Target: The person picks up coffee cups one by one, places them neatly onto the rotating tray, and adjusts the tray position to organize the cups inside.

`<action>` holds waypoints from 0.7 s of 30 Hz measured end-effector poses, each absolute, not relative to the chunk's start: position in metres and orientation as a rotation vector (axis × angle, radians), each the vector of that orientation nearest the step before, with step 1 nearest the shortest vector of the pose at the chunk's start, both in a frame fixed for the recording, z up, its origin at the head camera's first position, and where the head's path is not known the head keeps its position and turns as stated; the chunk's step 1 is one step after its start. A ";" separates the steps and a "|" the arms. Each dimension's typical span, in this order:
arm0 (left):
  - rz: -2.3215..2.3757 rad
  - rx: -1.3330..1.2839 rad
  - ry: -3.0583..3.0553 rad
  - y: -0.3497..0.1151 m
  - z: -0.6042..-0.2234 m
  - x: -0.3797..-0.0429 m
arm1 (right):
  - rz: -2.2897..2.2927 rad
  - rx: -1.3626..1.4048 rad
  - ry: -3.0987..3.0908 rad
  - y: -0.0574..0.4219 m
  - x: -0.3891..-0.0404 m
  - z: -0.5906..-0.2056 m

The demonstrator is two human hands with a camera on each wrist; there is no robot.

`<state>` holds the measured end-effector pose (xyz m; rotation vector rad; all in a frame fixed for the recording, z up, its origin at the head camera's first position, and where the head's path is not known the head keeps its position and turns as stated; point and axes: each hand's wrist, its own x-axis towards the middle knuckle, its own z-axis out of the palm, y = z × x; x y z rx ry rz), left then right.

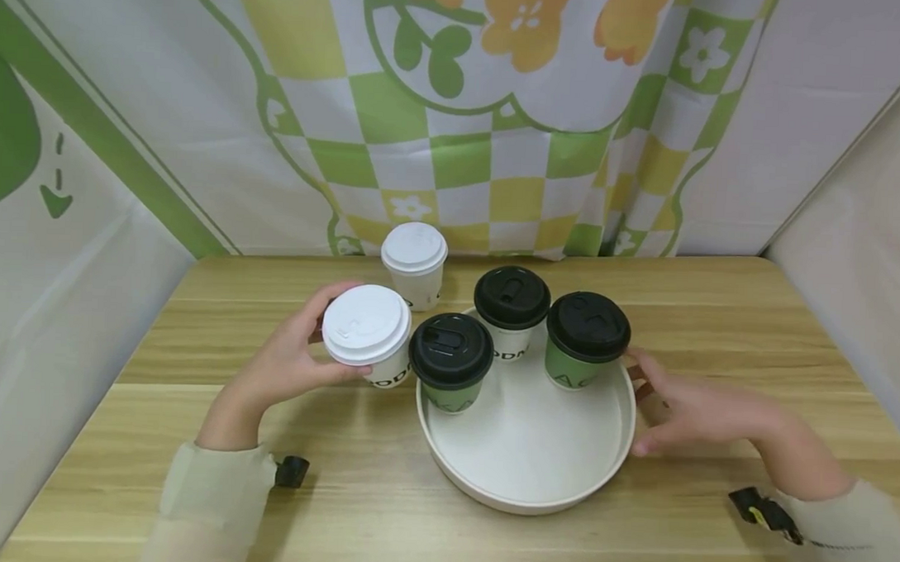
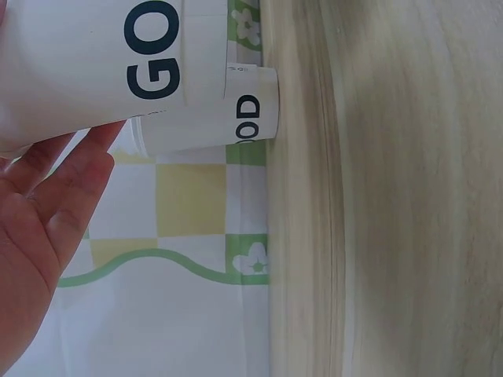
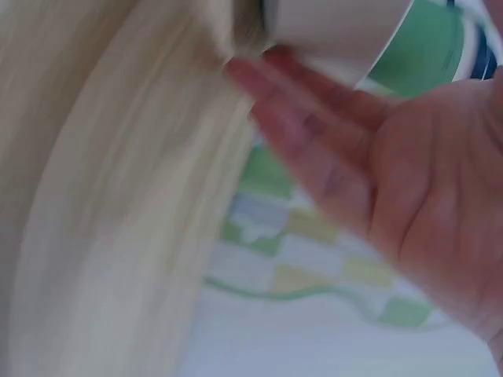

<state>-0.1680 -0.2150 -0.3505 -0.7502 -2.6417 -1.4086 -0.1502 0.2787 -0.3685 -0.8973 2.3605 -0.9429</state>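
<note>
My left hand [image 1: 294,354] grips a paper cup with a white lid [image 1: 366,326], thumb and fingers around its side. In the left wrist view this white cup [image 2: 102,71] is held with its base above the tabletop. Behind it stands another white-lidded cup [image 1: 414,259] on the table. A round white tray [image 1: 540,458] bears two green cups with black lids, one at the left [image 1: 453,355] and one at the right [image 1: 585,335], plus a white cup with a black lid [image 1: 512,304]. At the tray's right rim is my right hand [image 1: 702,410], its fingers loosely bent and holding nothing.
All of this is on a wood-grain table [image 1: 323,508]. A checked green and yellow curtain [image 1: 491,167] hangs along its back edge, with pale fabric walls [image 1: 63,284] at the sides.
</note>
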 end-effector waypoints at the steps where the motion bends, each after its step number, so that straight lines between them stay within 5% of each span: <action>1: -1.405 -0.749 -2.641 -0.215 -0.350 -0.168 | -1.002 -0.906 2.305 0.283 -0.155 -0.370; 21: -1.380 -0.740 -2.652 -0.217 -0.348 -0.164 | -1.269 -0.927 1.920 0.295 -0.220 -0.389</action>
